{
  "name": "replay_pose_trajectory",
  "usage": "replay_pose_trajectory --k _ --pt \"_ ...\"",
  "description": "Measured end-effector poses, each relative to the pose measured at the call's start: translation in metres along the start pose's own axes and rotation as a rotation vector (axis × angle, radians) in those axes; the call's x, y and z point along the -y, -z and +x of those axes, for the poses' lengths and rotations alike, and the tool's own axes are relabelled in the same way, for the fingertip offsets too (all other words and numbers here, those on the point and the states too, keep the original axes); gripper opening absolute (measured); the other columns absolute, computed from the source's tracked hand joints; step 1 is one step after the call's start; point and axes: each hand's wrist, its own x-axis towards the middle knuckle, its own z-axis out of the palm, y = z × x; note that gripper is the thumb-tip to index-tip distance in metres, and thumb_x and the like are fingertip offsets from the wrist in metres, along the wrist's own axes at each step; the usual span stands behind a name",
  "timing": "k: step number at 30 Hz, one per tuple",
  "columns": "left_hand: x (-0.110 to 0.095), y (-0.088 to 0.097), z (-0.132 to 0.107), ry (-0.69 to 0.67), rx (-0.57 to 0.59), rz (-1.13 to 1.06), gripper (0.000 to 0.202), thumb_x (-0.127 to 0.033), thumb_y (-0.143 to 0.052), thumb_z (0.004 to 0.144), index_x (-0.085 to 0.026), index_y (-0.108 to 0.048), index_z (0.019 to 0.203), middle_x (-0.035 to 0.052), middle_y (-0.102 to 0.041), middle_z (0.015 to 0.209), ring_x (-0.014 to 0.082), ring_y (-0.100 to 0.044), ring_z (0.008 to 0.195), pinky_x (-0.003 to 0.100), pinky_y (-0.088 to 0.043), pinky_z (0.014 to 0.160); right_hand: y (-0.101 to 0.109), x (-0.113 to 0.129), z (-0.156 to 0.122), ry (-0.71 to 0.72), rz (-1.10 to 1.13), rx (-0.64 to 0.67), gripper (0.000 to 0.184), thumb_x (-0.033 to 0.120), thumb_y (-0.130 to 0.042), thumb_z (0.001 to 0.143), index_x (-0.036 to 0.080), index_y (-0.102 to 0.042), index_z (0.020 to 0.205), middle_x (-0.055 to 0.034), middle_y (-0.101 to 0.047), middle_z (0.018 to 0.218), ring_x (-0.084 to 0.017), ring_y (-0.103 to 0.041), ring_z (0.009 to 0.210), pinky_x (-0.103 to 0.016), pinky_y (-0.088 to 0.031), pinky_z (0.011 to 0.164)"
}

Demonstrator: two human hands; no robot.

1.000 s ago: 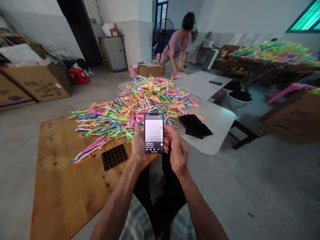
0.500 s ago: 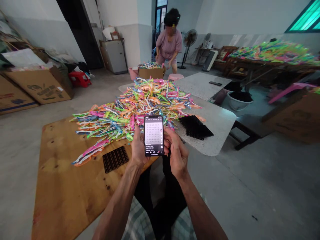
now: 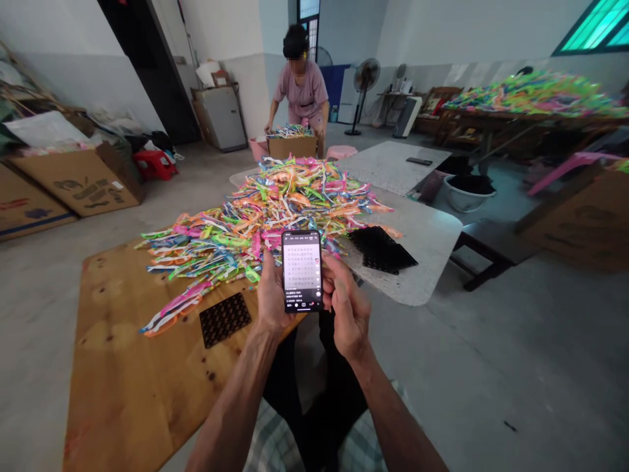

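A smartphone point(image 3: 301, 269) with a lit screen stands tilted toward me above the near table edge. My left hand point(image 3: 272, 295) is closed around its left side, thumb along the edge. Against the right edge sits my right hand point(image 3: 350, 305), fingers curled and index finger reaching the phone's side; its thumb is off the screen. Behind the phone spreads a heap of colourful plastic strips with white bands point(image 3: 289, 196), exact kind unclear. A black perforated tray point(image 3: 225, 319) lies left of my left hand.
The heap spans a wooden table point(image 3: 132, 387) and a pale table point(image 3: 432, 242). More black trays point(image 3: 382, 250) lie right. Beyond, a person point(image 3: 301, 85) leans over a filled cardboard box point(image 3: 291, 147). A bench point(image 3: 484, 252) and a basin point(image 3: 469, 193) stand right.
The other person has moved left and now bends over the cardboard box, arms at its sides. My hands and the phone stay nearly the same; my view has shifted slightly.
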Motion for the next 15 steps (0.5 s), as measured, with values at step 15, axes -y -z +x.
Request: replay_pose_trajectory --k 15 --pt "0.0084 -0.0009 0.0057 0.003 -0.075 -0.031 0.076 -0.06 -0.02 0.102 -0.007 -0.074 0.107 0.0164 -0.076 0.09 0.0257 -0.075 0.077 0.034 -0.062 0.069 0.007 -0.0034 -0.003 -0.061 -0.003 -0.023 0.048 0.049 -0.042 0.104 0.027 -0.05 0.146 -0.01 -0.061 0.139 -0.029 -0.06 0.126 -0.051 -0.054 0.103"
